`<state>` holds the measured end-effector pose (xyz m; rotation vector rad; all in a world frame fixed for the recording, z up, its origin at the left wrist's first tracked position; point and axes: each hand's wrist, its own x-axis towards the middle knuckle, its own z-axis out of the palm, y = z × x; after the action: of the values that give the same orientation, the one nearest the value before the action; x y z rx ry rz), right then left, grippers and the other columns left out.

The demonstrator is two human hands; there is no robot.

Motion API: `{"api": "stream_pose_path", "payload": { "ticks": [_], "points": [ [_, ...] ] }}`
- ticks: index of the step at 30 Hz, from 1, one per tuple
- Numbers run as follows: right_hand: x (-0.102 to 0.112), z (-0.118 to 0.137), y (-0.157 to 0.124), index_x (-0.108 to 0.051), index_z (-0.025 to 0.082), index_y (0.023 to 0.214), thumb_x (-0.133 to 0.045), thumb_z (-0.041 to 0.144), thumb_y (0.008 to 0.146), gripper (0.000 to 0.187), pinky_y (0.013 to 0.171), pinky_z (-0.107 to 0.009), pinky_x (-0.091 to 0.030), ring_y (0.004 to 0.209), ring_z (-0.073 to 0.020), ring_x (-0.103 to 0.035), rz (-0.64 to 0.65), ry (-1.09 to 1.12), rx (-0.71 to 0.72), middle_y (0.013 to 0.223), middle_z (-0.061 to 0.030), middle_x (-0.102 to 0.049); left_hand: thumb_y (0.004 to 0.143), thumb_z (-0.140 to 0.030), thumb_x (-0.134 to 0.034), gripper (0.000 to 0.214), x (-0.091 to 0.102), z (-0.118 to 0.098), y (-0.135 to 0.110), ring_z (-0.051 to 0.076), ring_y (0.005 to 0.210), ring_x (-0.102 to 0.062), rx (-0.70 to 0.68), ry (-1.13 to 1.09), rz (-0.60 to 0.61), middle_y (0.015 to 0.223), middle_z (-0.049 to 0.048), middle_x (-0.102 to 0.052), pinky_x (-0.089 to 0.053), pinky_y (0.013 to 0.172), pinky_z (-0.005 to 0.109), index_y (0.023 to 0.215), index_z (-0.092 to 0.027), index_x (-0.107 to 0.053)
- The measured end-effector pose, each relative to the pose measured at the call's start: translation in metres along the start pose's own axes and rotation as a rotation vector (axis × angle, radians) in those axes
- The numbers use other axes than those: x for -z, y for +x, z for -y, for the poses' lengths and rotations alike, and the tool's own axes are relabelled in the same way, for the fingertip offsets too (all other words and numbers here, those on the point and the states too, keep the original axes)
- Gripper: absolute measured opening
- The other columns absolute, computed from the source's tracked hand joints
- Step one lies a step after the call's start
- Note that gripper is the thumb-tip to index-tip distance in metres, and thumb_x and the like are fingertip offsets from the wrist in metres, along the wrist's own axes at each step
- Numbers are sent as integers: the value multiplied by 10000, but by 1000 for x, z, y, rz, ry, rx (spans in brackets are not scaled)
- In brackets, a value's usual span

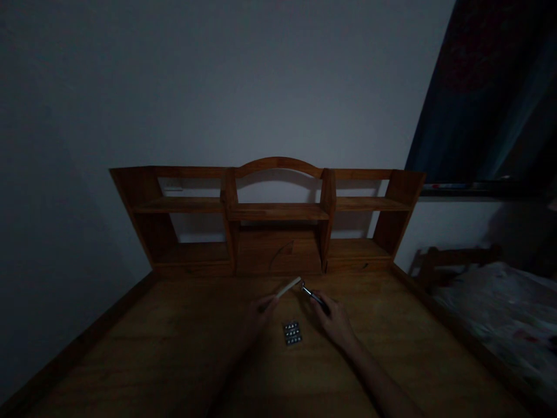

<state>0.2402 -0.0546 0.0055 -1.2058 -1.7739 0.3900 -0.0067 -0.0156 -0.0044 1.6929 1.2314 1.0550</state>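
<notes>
Head view: left hand [261, 312] grips pale stick [289, 286], right hand [334, 320] dark tool [312, 295]; blister pack [293, 332] between.

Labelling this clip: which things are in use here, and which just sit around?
In use: pale strip in the left hand; dark metal-tipped tool in the right hand; small dotted card on the desk between them.
Sitting around: wooden shelf unit at the desk's back; bed to the right.

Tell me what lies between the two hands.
Head view: a small dark card lies flat on the desk between the left hand, holding a pale stick, and the right hand, holding a dark tool.
</notes>
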Motion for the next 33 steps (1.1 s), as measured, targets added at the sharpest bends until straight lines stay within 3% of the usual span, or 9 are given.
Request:
{"api": "stream_pose_path", "payload": {
  "ticks": [3,8,12,15,22,26,33],
  "points": [
    [0,1,1,-599,272,1129,-479,352,965,218,754,-248,-475,888,-170,-638,-15,1,-2,1020,20,-660,854,-504,-530,471,-1,1,0,237,1015,-613,-33,-80,1,1075,82,-663,-477,901,338,1087,-126,-686],
    [-1,1,2,-597,282,1127,-480,378,966,221,764,-257,-476,891,-170,-639,-21,-27,-16,1016,28,-662,864,-514,-517,440,-4,0,-3,218,986,-623,-32,-97,109,1052,36,-671,-485,856,306,1094,-180,-686],
    [-1,0,1,-611,277,1117,-488,389,960,229,768,-273,-485,888,-183,-644,-21,-58,-20,1023,21,-665,856,-536,-509,468,-3,-2,-2,222,940,-629,-8,-35,63,990,45,-683,-490,793,294,1070,-164,-696],
    [-1,0,0,-611,271,1152,-493,386,957,255,792,-283,-493,908,-191,-643,-25,-52,-11,1050,5,-663,836,-541,-530,473,-1,-8,-2,224,956,-627,11,-17,16,1002,55,-683,-485,831,298,1054,-158,-704],
    [-3,-4,2,-629,229,1174,-495,397,949,311,822,-336,-514,937,-234,-642,-60,-46,8,1079,-50,-657,857,-545,-503,493,-3,-6,-4,232,983,-622,12,1,35,1067,70,-667,-482,875,319,1096,-156,-689],
    [-2,-3,2,-626,234,1186,-511,388,944,310,828,-332,-518,944,-227,-642,-78,-52,19,1092,-40,-653,849,-555,-513,487,-4,-2,-4,221,920,-639,4,-13,1,1000,49,-684,-504,812,317,1087,-169,-690],
    [-2,-2,1,-619,259,1214,-505,378,949,311,834,-321,-518,951,-219,-641,-84,-100,38,1127,-15,-640,854,-557,-503,483,-3,-11,-7,227,1000,-625,4,66,0,1071,49,-669,-482,894,335,1109,-191,-689]
  ]
}}
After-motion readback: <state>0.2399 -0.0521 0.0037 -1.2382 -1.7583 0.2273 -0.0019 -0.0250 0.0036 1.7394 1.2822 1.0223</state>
